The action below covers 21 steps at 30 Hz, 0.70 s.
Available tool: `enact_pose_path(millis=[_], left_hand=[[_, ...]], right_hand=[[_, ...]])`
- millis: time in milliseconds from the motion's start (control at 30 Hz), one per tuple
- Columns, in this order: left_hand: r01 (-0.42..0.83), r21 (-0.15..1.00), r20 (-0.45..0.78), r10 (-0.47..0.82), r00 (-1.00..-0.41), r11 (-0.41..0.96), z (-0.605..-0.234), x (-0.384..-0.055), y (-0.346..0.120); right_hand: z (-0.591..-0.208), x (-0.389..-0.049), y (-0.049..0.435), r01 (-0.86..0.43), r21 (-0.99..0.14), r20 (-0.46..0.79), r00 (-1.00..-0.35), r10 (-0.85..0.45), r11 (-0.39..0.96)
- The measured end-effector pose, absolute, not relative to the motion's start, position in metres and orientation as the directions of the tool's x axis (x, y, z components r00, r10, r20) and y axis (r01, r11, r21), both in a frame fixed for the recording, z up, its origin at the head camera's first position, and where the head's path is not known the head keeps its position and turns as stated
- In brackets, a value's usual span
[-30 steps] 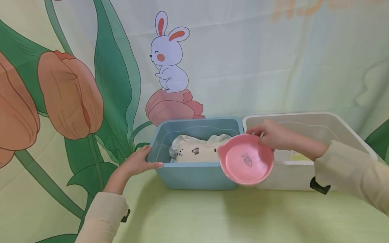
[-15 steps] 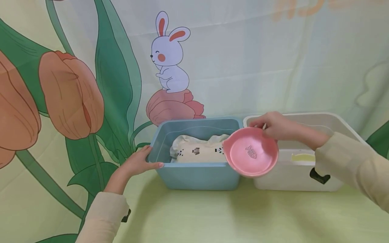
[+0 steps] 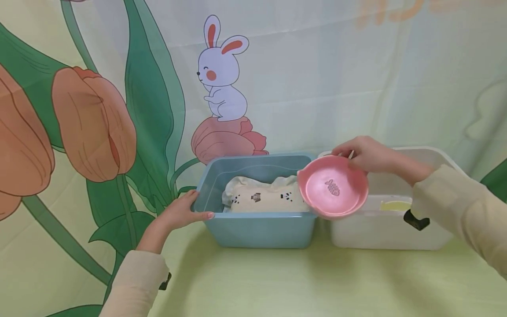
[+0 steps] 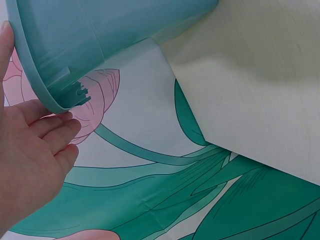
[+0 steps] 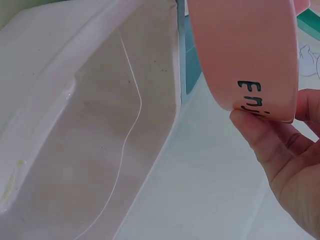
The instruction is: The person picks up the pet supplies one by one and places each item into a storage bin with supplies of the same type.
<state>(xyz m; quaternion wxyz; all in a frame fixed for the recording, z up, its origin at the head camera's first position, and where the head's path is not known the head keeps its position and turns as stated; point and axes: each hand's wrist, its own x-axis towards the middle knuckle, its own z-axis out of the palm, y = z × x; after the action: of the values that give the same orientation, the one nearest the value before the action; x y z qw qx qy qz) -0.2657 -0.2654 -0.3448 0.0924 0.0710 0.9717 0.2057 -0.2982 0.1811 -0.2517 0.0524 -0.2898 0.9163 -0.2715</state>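
Observation:
My right hand (image 3: 368,154) pinches the rim of a pink bowl (image 3: 328,198) with a fishbone print inside. The bowl is tilted toward the head camera, above the gap where a blue bin (image 3: 257,231) and a white bin (image 3: 380,233) stand side by side. In the right wrist view, dark letters show on the outside of the bowl (image 5: 245,50). My left hand (image 3: 180,212) holds the left front corner of the blue bin, thumb on its front rim. A cream ruffled cloth item (image 3: 269,202) with animal prints lies in the blue bin.
A yellow thing (image 3: 396,205) shows in the white bin, partly hidden by the right sleeve. Both bins stand on a pale table (image 3: 277,281), against a printed backdrop (image 3: 317,88) with a rabbit and tulips.
My right hand has moved the pink bowl up and to the right, from over the blue bin's front right corner toward the white bin. The left hand has stayed in place.

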Motion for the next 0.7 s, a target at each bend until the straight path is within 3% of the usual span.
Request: enact_pose_path(millis=[700], left_hand=[[0.110,0.416,-0.147,0.186,-0.971,0.903,-0.344,-0.265,-0.266]], right_hand=[[-0.259,-0.323,0.206,-0.345,-0.586,0.010,-0.908,-0.419,0.733]])
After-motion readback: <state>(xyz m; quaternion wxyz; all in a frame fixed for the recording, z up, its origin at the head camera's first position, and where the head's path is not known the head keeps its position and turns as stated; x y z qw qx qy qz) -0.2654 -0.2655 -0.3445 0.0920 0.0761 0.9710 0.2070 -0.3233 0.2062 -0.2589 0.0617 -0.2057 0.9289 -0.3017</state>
